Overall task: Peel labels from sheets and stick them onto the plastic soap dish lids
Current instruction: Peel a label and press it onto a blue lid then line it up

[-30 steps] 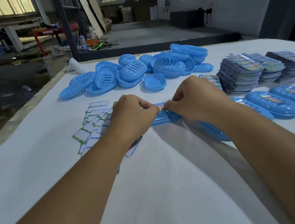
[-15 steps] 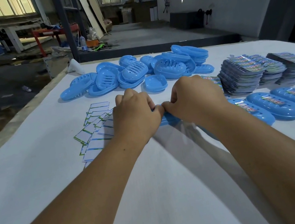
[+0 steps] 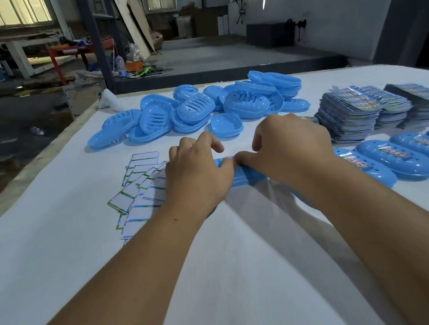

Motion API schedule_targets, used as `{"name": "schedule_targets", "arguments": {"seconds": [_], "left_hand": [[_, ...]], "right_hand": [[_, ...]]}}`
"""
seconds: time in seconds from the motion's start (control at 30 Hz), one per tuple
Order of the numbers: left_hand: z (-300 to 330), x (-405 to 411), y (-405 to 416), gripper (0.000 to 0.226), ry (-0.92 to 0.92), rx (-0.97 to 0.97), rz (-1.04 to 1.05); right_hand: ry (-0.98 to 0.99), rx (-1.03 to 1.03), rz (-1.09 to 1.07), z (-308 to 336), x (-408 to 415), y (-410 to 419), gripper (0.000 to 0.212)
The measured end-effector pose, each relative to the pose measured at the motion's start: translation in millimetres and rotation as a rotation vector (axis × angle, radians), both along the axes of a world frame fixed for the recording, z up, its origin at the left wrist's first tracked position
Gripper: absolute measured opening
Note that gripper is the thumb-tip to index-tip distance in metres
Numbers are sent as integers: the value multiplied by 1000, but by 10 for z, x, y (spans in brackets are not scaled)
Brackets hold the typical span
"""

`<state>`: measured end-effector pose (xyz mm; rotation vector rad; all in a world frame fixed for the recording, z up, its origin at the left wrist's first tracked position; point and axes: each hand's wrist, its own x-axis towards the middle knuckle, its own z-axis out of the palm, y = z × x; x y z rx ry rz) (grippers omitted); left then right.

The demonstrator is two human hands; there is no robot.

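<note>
A blue soap dish lid (image 3: 242, 178) lies on the white table cover between my two hands. My left hand (image 3: 199, 178) holds its left end, and my right hand (image 3: 292, 148) holds its right end. Both thumbs meet and press on the lid's top, with the fingers curled over its far side. The label under the thumbs is hidden. Stacks of label sheets (image 3: 356, 114) stand at the right. A row of labelled lids (image 3: 413, 156) lies in front of them.
A heap of blue soap dishes and lids (image 3: 198, 109) fills the back middle of the table. Scattered white backing papers (image 3: 140, 188) lie left of my left hand. The table's left edge (image 3: 36, 165) runs diagonally, with the workshop floor beyond.
My hands moved together over the lid, hiding the label that showed between them. The thumbs now press side by side on its top, and my left fingers have lifted a little.
</note>
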<state>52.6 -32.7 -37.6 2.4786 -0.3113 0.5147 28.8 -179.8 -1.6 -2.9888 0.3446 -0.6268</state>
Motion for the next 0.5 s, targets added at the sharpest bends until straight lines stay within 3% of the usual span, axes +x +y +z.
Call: {"name": "schedule_targets", "arguments": {"seconds": [0.17,0.3,0.4,0.5], "left_hand": [[-8,-8,-10,15,22,-17,-49],[23,-24,1,14,1,-107,-74],[80,-32,25,15,-69,-200,-75],[118,-42,58,13,-111,-255,-70]], "right_hand": [[23,39,37,-13,-19,-29,45],[31,209,342,-29,-100,-6,36],[102,248,513,-57,-165,80,39],[147,174,529,-73,-164,100,52]]}}
